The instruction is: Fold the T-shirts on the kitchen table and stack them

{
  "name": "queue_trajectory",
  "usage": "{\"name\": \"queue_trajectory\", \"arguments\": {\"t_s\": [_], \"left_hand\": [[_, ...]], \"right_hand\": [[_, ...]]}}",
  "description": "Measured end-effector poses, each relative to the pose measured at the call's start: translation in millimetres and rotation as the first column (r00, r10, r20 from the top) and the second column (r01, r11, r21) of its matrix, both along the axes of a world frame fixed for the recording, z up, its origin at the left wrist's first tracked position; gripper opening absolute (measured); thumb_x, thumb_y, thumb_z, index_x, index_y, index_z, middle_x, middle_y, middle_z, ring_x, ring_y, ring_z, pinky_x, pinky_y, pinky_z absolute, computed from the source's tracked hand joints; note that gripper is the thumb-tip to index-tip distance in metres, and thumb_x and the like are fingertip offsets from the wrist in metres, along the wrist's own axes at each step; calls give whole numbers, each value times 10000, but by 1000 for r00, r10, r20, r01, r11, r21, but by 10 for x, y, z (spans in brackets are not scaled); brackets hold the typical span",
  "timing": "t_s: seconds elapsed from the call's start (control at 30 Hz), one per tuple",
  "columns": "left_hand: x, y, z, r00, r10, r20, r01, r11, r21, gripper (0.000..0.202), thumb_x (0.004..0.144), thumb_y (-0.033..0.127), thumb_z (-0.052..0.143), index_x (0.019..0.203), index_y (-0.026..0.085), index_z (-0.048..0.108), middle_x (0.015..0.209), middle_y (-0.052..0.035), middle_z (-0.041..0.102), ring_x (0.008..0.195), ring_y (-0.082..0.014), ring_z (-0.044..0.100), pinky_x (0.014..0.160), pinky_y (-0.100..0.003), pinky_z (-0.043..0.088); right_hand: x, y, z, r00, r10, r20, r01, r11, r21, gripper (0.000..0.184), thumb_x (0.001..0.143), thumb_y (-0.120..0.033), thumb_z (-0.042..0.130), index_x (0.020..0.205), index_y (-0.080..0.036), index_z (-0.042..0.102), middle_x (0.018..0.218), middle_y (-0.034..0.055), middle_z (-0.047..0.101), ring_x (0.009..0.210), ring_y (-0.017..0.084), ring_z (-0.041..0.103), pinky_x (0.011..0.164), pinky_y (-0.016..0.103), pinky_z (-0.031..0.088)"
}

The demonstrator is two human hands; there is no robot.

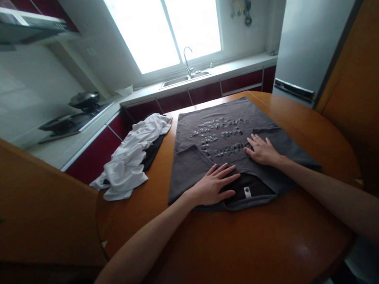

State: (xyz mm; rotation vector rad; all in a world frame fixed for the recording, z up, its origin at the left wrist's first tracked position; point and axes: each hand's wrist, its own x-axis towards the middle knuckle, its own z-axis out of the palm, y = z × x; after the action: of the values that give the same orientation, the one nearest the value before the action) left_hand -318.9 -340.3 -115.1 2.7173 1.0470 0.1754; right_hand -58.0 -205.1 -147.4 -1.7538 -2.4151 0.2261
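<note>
A dark grey T-shirt (220, 129) with pale printed lettering lies spread on the round wooden table (231, 252), its collar and white label toward me and both sleeves folded in over the front. My left hand (215, 184) lies flat and open on the shirt just left of the collar. My right hand (262, 150) rests flat with fingers spread on the folded right sleeve, near the lettering.
A crumpled white garment (130, 160) over something dark lies at the table's left edge. Behind are a counter with a hob and pan (84, 102), a sink with tap (188, 66) under a bright window, and a fridge (314, 17) at the right.
</note>
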Motion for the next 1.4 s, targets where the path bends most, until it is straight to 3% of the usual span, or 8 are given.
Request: {"name": "queue_trajectory", "arguments": {"t_s": [1.4], "left_hand": [[14, -6, 31, 1000, 1, -13, -1, 1000, -20, 631, 1024, 520, 496, 1602, 355, 302, 1689, -16, 222, 1568, -297, 140, 1265, -536, 96]], "right_hand": [[4, 5, -2, 1000, 0, 8, 0, 1000, 0, 665, 1045, -513, 291, 1590, -134, 335, 1686, 156, 207, 1564, 279, 151, 1240, 551, 140]]}}
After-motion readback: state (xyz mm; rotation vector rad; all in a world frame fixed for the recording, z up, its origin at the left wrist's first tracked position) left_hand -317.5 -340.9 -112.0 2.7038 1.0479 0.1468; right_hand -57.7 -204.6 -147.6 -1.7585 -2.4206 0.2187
